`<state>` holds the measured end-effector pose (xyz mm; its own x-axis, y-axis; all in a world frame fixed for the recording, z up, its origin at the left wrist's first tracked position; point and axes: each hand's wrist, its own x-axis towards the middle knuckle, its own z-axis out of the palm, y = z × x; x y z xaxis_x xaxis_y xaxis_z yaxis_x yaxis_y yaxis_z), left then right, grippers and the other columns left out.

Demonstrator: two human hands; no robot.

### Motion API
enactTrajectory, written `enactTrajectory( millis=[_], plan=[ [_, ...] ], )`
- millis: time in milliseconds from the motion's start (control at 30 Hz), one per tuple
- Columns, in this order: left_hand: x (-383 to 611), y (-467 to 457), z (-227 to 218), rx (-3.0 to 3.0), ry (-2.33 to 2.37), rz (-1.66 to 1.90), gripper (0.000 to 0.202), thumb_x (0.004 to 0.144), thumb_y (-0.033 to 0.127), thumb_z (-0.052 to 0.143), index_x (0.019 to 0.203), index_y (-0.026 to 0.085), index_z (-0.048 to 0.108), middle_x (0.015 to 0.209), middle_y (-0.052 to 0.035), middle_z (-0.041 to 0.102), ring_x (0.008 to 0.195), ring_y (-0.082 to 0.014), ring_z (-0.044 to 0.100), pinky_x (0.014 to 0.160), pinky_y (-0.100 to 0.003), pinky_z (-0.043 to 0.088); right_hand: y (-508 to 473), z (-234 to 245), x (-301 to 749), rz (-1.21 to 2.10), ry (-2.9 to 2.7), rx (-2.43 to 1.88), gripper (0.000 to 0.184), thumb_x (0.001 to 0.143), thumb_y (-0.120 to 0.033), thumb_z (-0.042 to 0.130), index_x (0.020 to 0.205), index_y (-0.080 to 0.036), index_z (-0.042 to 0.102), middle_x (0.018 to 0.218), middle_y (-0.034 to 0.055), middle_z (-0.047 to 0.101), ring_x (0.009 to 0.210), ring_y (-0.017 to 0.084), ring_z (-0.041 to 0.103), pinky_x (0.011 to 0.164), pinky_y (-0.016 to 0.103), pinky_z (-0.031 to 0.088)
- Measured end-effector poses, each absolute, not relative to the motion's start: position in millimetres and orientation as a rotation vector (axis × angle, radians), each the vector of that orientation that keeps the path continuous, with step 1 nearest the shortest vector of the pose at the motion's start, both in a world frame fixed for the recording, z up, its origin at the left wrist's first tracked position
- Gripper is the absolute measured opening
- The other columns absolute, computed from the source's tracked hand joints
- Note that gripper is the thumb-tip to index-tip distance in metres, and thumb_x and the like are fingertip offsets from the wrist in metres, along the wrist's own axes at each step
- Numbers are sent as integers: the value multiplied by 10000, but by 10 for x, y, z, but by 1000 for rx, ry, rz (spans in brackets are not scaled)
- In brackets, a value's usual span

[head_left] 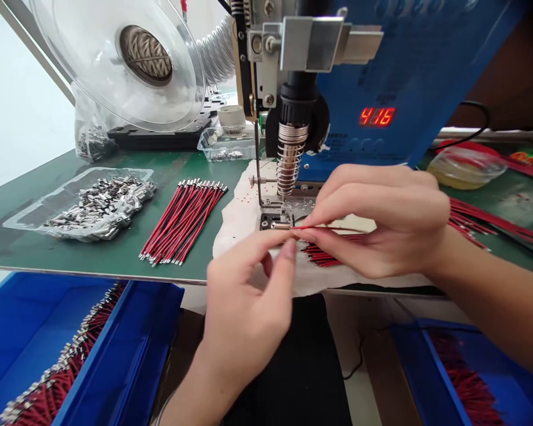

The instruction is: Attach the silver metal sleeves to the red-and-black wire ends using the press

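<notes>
A worker's left hand (249, 307) is raised to a thin red wire (300, 227), thumb and forefinger close together beside it; whether that grip is closed on the wire cannot be told from here. The right hand (386, 219) pinches it between thumb and forefinger. Held above the table (173, 165), the wire runs sideways, nearly level, its metal end (281, 225) pointing left. Beyond stand a spring-wrapped plunger (290, 157) and a blue machine (350, 139) with red digits.
</notes>
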<state>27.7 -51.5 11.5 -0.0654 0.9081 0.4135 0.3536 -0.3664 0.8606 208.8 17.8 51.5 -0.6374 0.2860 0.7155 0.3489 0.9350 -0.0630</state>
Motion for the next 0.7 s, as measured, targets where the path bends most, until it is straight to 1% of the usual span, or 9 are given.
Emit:
enactTrajectory(
  millis=[67, 200, 267, 367, 400, 467, 533, 600, 700],
  plan=[
    [351, -532, 100, 1690, 1249, 1387, 95, 925, 231, 681, 928, 243, 775, 797, 11, 705, 668, -133, 585, 605, -244, 474, 162, 513, 2069, -37, -2283, -414, 125, 926, -197, 657, 808, -230, 633, 726, -6, 660, 663, 140, 597, 620, 283, 471],
    [449, -527, 82, 1519, 1177, 1410, 181, 927, 237, 676, 770, 238, 767, 652, 22, 623, 592, -115, 533, 519, -232, 424, 138, 512, 2046, 144, -2314, -415, 102, 944, -231, 664, 846, -211, 647, 656, -37, 609, 530, 89, 494, 541, 247, 416],
    [439, -527, 91, 1478, 1164, 1419, 134, 911, 238, 697, 799, 242, 772, 633, 26, 610, 564, -110, 510, 508, -238, 415, 139, 514, 2058, 160, -2341, -461, 85, 955, -295, 666, 929, -215, 669, 635, -55, 600, 498, 77, 482, 517, 240, 397],
    [324, -498, 142, 1387, 1142, 1513, 66, 896, 239, 709, 843, 232, 747, 680, 19, 636, 569, -111, 499, 553, -253, 436, 180, 526, 2113, 87, -2367, -515, 161, 978, -345, 630, 1086, -234, 674, 623, -80, 595, 491, 74, 502, 534, 239, 392],
    [258, -472, 171, 1345, 1141, 1559, 73, 890, 231, 705, 820, 225, 725, 692, 16, 636, 573, -113, 490, 560, -259, 428, 207, 533, 2140, 40, -2367, -524, 156, 986, -334, 610, 1077, -229, 679, 626, -76, 600, 493, 77, 505, 544, 247, 388],
    [87, -393, 245, 1304, 1208, 1618, 137, 872, 198, 677, 736, 210, 663, 681, 11, 610, 576, -119, 465, 551, -276, 376, 274, 554, 2201, -69, -2411, -543, 143, 988, -292, 574, 981, -218, 696, 664, -42, 639, 531, 96, 528, 571, 271, 381],
    [-122, -288, 335, 1406, 1440, 1584, 200, 839, 174, 641, 647, 203, 594, 592, 17, 522, 562, -129, 427, 538, -301, 298, 348, 582, 2264, -189, -2527, -572, 188, 967, -263, 548, 864, -214, 697, 715, 3, 676, 589, 132, 548, 589, 304, 361],
    [-335, -175, 430, 1588, 1793, 1479, 211, 820, 179, 619, 620, 202, 557, 536, 27, 463, 543, -136, 385, 557, -318, 255, 413, 609, 2313, -265, -2705, -752, 207, 931, -260, 549, 800, -212, 702, 681, 19, 656, 579, 155, 521, 576, 324, 317],
    [-590, -26, 547, 1862, 2151, 1156, 184, 816, 255, 651, 644, 209, 602, 552, 9, 512, 587, -165, 397, 633, -320, 249, 469, 628, 2349, -220, -2881, -990, 196, 892, -274, 561, 787, -222, 718, 649, 19, 638, 564, 161, 510, 568, 321, 279]
  ],
)
